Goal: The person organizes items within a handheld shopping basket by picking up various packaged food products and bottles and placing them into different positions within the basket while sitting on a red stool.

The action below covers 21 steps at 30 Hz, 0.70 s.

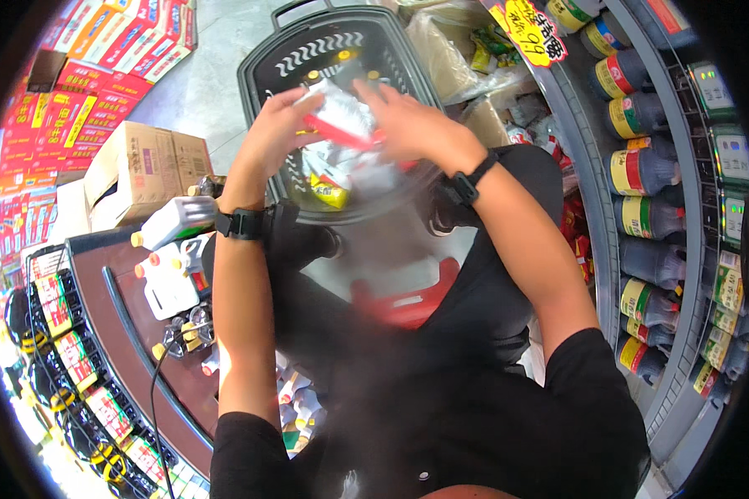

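Over a black plastic shopping basket point(249, 93), my left hand point(276, 137) grips the left end of a white-and-red plastic packet point(345, 115). On the packet's other side is my right hand point(420, 129), its fingers and thumb bent around the edge and blurred by motion. More white packets point(329, 162) lie under my hands in the basket, one with a yellow part point(328, 191). Dark bottles with yellow caps point(345, 56) show at the basket's far end, partly covered.
Shelves with dark sauce bottles point(628, 170) rise along my right. Open cartons of packets point(483, 50) stand beside the basket. To the left are a cardboard box point(146, 170), stacked red cartons point(83, 108) and white jugs point(171, 283) on a brown surface. A red-and-white object point(416, 303) lies between my legs.
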{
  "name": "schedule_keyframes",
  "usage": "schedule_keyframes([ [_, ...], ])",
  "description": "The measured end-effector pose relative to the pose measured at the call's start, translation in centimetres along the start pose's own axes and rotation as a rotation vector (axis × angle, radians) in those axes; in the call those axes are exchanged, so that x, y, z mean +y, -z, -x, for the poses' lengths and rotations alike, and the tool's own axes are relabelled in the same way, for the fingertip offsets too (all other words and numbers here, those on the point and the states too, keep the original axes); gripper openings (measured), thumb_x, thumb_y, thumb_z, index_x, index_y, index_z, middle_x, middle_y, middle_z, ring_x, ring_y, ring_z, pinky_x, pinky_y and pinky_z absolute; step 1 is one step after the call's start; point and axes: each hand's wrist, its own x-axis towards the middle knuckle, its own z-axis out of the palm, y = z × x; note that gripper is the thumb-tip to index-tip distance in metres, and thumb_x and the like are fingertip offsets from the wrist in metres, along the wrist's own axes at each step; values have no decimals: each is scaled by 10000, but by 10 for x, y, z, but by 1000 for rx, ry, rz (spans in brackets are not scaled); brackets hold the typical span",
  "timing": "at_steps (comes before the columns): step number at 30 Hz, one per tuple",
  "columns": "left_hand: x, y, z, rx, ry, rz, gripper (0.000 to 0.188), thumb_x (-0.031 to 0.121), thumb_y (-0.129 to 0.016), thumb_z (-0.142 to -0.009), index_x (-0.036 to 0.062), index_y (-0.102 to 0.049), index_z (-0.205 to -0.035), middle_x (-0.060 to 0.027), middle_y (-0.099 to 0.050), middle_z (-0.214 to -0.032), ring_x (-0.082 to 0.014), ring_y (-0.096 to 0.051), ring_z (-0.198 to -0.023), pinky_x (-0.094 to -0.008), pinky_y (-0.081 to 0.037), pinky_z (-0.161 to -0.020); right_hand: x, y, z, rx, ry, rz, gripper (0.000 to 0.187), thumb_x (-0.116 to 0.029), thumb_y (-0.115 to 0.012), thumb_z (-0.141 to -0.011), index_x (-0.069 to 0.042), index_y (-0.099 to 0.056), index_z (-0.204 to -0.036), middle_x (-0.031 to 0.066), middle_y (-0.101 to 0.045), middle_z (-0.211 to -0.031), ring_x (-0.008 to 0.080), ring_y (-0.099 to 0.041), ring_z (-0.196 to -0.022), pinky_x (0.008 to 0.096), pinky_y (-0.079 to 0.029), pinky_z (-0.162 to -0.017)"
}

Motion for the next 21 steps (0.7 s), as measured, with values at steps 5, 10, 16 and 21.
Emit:
schedule_keyframes([
  [5,27,1,18,-140,-195,355,315,269,-578,-1039,-25,-623,-1142,-120,-682,-1083,-230,-715,-935,-347,-618,-858,-19,20,-11,352,231,-424,749,-81,-799,-782,-57,-490,-1463,244,-643,-1239,352,-676,-1096,419,-555,-918],
  [10,26,17,24,11,-463,61,539,518,-479,-1038,58,-566,-1306,-72,-661,-1222,-162,-626,-1075,-302,-508,-861,-28,24,-15,338,101,-1280,352,19,-664,-879,-14,-648,-1229,81,-721,-1127,193,-696,-1016,342,-551,-897],
  [16,1,-5,0,-45,-318,214,316,348,-582,-1051,63,-646,-1170,28,-688,-1035,-43,-623,-872,-214,-499,-751,-40,28,-8,36,-347,-1586,390,-344,-685,-899,-186,-626,-1251,6,-672,-1223,137,-631,-1126,407,-509,-890],
  [21,5,-24,-4,15,-478,217,226,223,-564,-1070,26,-653,-1136,8,-689,-987,-30,-597,-873,-224,-496,-741,-64,35,-13,89,-403,-1657,415,-461,-600,-998,-148,-618,-1269,8,-705,-1123,107,-690,-938,301,-548,-739],
])
